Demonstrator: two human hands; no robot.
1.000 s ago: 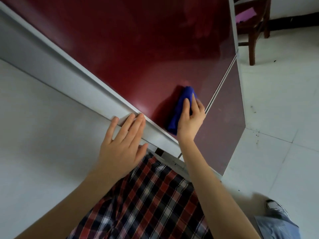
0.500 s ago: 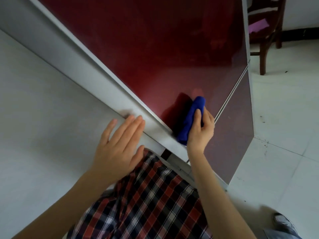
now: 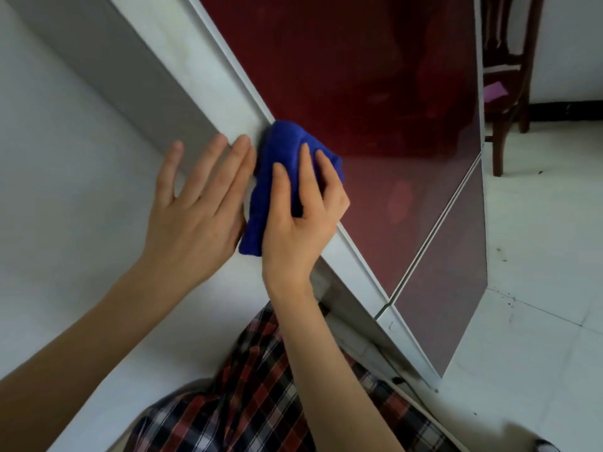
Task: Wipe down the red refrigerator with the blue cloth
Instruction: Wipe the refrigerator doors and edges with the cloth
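- White tiled floor (image 3: 538, 256) fills the right of the head view, marked with a few dark specks.
- Broad white surface (image 3: 65, 158) at left, ending in a grey band and a pale edge strip (image 3: 225, 83) that runs along the red door.
- Red refrigerator (image 3: 359, 76): glossy upper door, with a thin seam dividing it from a smaller lower door (image 3: 450, 272).
- Plaid garment (image 3: 254, 402), red, black and white, at bottom centre beneath the forearms.
- Dark wooden chair (image 3: 502, 125), upper right, standing on the floor behind the refrigerator's far edge.
- Left hand (image 3: 195, 203): laid flat on the white surface, fingers straight and slightly spread, holding nothing; the fingertips reach the grey band, just beside the cloth.
- Right hand (image 3: 300, 223): fingers curled over the bunched cloth, gripping it and pressing it against the refrigerator.
- Blue cloth (image 3: 280, 148): crumpled under the right hand, lying across the pale edge strip and touching the left margin of the upper red door.
- Pink sheet (image 3: 494, 90) on the chair seat.
- Shoe (image 3: 548, 446), partly cut off at the bottom right corner.
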